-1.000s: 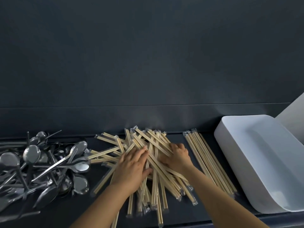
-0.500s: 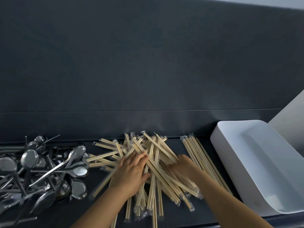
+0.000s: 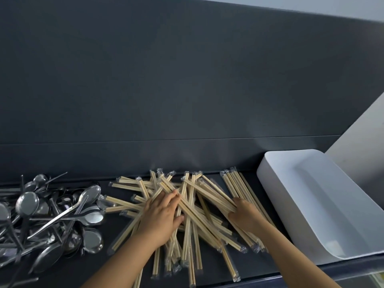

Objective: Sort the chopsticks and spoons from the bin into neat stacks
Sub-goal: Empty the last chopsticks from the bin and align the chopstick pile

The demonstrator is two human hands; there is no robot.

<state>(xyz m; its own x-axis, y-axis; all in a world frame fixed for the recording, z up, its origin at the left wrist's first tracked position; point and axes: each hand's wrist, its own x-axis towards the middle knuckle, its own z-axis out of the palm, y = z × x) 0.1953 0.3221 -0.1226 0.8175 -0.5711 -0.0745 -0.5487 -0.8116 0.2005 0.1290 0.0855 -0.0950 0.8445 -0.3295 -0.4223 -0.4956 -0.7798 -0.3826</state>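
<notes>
A: The left hand (image 3: 160, 215) lay flat, fingers straight, on the chopsticks (image 3: 193, 201), which were piled between spoons (image 3: 62, 210) and bin (image 3: 276, 204). The spoons were cut off at the left edge.
B: The right hand (image 3: 246, 216)? Its fingers were hidden under sticks, so its grip couldn't be told.

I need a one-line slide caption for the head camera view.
Left hand rests on a heap of wrapped chopsticks, right hand grips some, between metal spoons and a white bin.

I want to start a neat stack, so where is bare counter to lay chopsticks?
Bare dark counter shows at the front between the wrapped wooden chopstick pile and the right forearm, and in a narrow strip between that pile and the heap of metal spoons. The middle is crowded; the white plastic bin borders the right.
</notes>
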